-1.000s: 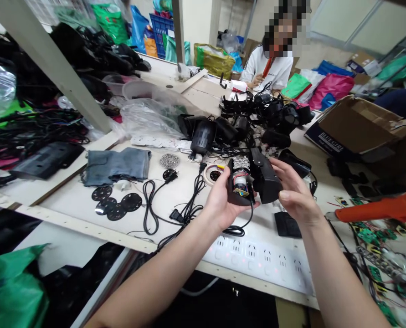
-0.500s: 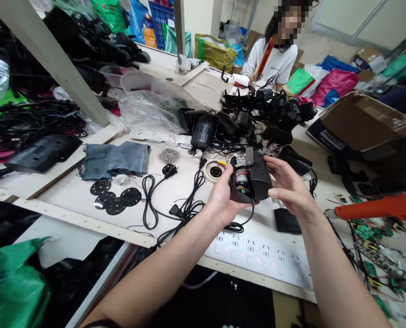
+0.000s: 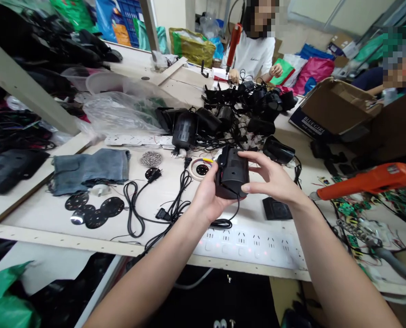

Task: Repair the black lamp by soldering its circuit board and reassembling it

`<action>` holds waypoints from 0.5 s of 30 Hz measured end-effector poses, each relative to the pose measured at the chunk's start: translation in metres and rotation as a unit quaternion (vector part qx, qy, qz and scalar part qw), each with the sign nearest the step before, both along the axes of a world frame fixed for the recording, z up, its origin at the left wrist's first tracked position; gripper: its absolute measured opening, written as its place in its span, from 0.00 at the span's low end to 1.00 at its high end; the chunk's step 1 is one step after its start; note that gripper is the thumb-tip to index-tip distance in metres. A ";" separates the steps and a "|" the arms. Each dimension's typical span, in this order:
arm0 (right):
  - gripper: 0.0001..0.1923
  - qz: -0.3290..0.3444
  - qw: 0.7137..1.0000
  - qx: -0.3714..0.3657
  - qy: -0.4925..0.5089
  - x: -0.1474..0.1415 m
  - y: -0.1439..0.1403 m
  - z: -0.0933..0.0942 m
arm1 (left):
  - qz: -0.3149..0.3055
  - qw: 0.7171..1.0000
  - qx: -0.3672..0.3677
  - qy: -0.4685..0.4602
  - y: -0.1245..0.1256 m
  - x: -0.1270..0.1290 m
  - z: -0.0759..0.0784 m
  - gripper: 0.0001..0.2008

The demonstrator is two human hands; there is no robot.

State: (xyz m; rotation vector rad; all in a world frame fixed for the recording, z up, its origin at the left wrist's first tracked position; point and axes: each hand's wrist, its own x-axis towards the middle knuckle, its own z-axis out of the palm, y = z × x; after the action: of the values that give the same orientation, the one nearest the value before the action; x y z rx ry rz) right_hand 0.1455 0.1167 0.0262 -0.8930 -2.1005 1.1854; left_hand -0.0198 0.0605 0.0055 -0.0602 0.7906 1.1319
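Both hands, L (image 3: 208, 196) & R (image 3: 269, 180), grip black housing (image 3: 232, 175).

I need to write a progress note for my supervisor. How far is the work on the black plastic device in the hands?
Looks done: the black plastic housing is closed, no motor showing. In hand: the left hand cradles it from below, while the right hand presses on its top and side. Probably left: no screws are visible from here; the orange electric screwdriver lies unused on the table, and a pile of similar black units waits behind.
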 end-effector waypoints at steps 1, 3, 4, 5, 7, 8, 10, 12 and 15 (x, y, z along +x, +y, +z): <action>0.33 0.000 1.000 0.008 -0.005 0.000 0.000 0.001 | -0.003 1.000 0.004 -0.001 0.000 0.000 0.000 0.24; 0.33 0.000 1.000 0.018 -0.014 0.000 0.000 0.003 | -0.011 1.000 0.010 -0.003 0.001 0.000 -0.001 0.24; 0.33 0.000 1.000 0.024 -0.019 0.000 0.000 0.003 | -0.016 1.000 0.012 -0.004 0.002 0.000 -0.001 0.25; 0.33 -0.001 0.999 0.029 -0.024 0.000 0.000 0.004 | -0.021 1.000 0.013 -0.004 0.002 0.000 -0.001 0.25; 0.33 -0.001 0.999 0.038 -0.034 0.000 0.000 0.005 | -0.025 1.000 0.015 -0.005 0.003 -0.001 -0.001 0.25; 0.34 0.001 0.998 0.040 -0.038 0.000 0.000 0.005 | -0.027 0.999 0.016 -0.005 0.003 -0.001 -0.001 0.24; 0.34 0.004 0.998 0.041 -0.042 0.000 0.000 0.006 | -0.031 0.999 0.018 -0.003 0.003 -0.001 -0.001 0.24; 0.34 0.006 0.998 0.040 -0.041 0.000 0.000 0.006 | -0.037 0.999 0.021 -0.001 0.003 -0.002 -0.001 0.24; 0.34 0.007 0.998 0.043 -0.038 0.000 0.000 0.006 | -0.041 0.999 0.029 -0.004 0.002 -0.002 -0.002 0.24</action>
State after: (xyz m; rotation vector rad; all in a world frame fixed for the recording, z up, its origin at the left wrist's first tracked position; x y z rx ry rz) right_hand 0.1459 0.1162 0.0326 -0.8973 -2.2051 1.0749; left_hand -0.0218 0.0624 0.0036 0.0173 0.7466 1.0761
